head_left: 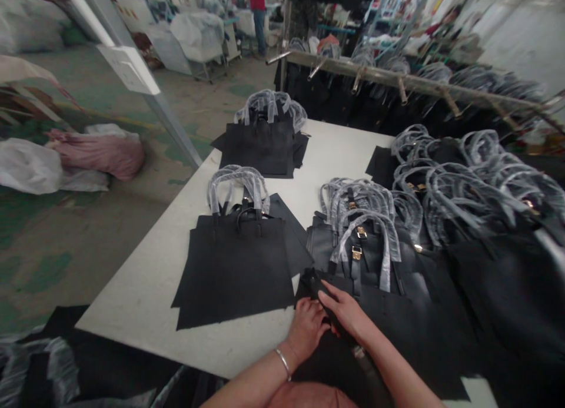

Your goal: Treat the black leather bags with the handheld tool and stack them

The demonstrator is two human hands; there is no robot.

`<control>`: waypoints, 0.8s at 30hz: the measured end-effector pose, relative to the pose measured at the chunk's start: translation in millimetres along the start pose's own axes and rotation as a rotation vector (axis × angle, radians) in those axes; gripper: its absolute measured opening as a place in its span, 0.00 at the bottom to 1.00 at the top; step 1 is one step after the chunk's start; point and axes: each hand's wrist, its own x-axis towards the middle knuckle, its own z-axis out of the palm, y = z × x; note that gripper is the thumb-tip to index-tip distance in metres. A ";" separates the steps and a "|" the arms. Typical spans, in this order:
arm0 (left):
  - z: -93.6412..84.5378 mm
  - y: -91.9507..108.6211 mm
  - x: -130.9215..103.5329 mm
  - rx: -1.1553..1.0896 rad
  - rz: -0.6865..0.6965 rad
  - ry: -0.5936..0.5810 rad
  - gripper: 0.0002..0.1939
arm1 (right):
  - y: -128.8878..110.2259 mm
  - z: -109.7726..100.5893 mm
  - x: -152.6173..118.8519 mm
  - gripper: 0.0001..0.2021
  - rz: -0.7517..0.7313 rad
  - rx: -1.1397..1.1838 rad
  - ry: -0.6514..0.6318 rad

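My right hand [343, 307] is closed on the folded-up edge of a black leather bag panel [318, 355] close to my body. Right against it, my left hand [308, 327], with a silver bangle on the wrist, has its fingers curled at the same edge. Part of that piece is hidden under my hands and forearms. Just beyond lies a stack of black handbags [371, 266] with plastic-wrapped handles and gold buckles. To the left, another black handbag [233, 266] lies flat on an overlapping pile.
The white table [145, 278] carries a further bag pile [260, 146] at its far end and a large heap of bags [494, 266] on the right. A metal post [163, 113] rises beside its left edge. Behind stands a rack [397, 78] of hanging bags.
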 end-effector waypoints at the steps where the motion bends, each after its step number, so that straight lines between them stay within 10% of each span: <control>1: -0.2 -0.2 0.4 0.004 0.002 -0.005 0.11 | -1.0 1.9 2.1 0.27 -0.008 -0.005 0.002; 11: -14.2 -0.2 -11.7 0.016 0.105 -0.060 0.17 | -8.6 -14.1 -26.9 0.33 -0.007 0.107 -0.020; 18: -71.9 -56.1 -21.0 0.199 -0.209 0.223 0.16 | 37.7 -11.3 -49.9 0.31 0.106 0.143 -0.277; 24: -79.8 -74.7 -11.7 0.118 -0.174 0.189 0.14 | 36.9 6.0 -35.7 0.31 0.082 0.105 -0.379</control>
